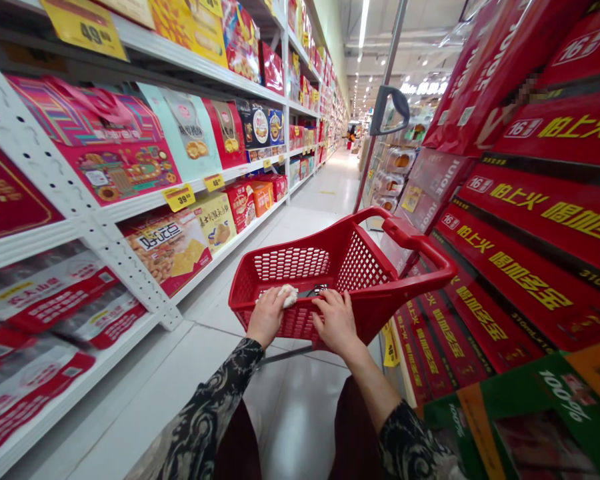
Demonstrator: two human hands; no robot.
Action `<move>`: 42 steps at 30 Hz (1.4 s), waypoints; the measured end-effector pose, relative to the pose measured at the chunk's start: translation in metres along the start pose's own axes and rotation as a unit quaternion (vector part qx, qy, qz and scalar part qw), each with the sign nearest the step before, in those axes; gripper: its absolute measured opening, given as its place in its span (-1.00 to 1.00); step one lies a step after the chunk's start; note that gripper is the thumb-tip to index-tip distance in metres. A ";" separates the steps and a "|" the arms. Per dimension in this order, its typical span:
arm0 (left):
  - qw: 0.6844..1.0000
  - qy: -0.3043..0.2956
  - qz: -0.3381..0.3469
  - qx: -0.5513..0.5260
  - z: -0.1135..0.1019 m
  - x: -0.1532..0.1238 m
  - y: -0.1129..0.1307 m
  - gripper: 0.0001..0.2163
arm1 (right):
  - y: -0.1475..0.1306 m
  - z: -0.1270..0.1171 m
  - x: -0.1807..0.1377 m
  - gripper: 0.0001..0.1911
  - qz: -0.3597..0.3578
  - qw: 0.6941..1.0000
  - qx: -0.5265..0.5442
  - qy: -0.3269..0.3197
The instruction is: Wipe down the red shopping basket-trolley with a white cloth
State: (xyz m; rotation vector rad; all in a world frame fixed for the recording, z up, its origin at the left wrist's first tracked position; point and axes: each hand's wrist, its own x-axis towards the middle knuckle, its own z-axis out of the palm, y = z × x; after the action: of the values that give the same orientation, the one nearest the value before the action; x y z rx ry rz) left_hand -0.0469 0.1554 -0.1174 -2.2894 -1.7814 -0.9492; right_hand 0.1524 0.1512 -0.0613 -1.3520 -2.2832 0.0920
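A red plastic shopping cart [300, 263] with perforated walls stands low in front of me, its looped handle raised on the right. On its near rim, my left hand [266, 319] is closed around a crumpled white cloth [289, 295]. A little to the right, my right hand [336, 321] has its fingers bent over the same rim, with the thumb side toward the left hand. Between the hands, inside the basket, a small dark item with black-and-white marks [314, 291] shows in part; what it is I cannot make out.
White shelves [93, 223] with boxed snacks and yellow price tags line the left. Stacked red drink cartons [510, 267] rise close on the right, with a green carton [525, 420] in front. A metal pole with a grey handle [391, 110] stands beyond the cart. The tiled aisle [325, 183] runs ahead.
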 end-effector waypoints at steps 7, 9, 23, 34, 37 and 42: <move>1.000 -0.004 0.005 -0.029 0.008 0.008 0.038 -0.59 | -0.006 0.006 0.001 -0.71 -0.001 1.000 0.001 0.002; 0.999 -0.009 0.018 -0.046 0.013 0.009 0.048 -0.56 | -0.006 0.004 0.001 -0.68 0.002 1.000 0.008 0.001; 0.921 -0.014 -0.178 -0.346 -0.010 0.028 0.072 -0.68 | -0.008 0.003 0.003 -0.33 0.010 0.999 0.042 0.010; 0.865 -0.099 -0.186 -0.455 -0.022 0.040 0.091 -0.58 | -0.001 0.003 0.009 -0.45 0.016 0.992 0.113 0.050; 0.958 -0.110 -0.134 -0.229 -0.024 0.033 0.074 -0.62 | 0.008 -0.001 0.013 -0.49 0.026 0.981 0.164 0.100; 0.986 -0.136 -0.099 0.012 -0.013 0.016 0.051 -0.54 | 0.041 -0.030 0.027 -0.47 0.062 0.961 0.146 0.226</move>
State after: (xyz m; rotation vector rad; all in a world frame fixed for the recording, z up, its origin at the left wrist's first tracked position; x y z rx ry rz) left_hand -0.0042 0.1470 -0.0837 -2.3556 -2.1476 -0.6583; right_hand 0.1880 0.1890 -0.0375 -1.2129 -1.7289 0.1400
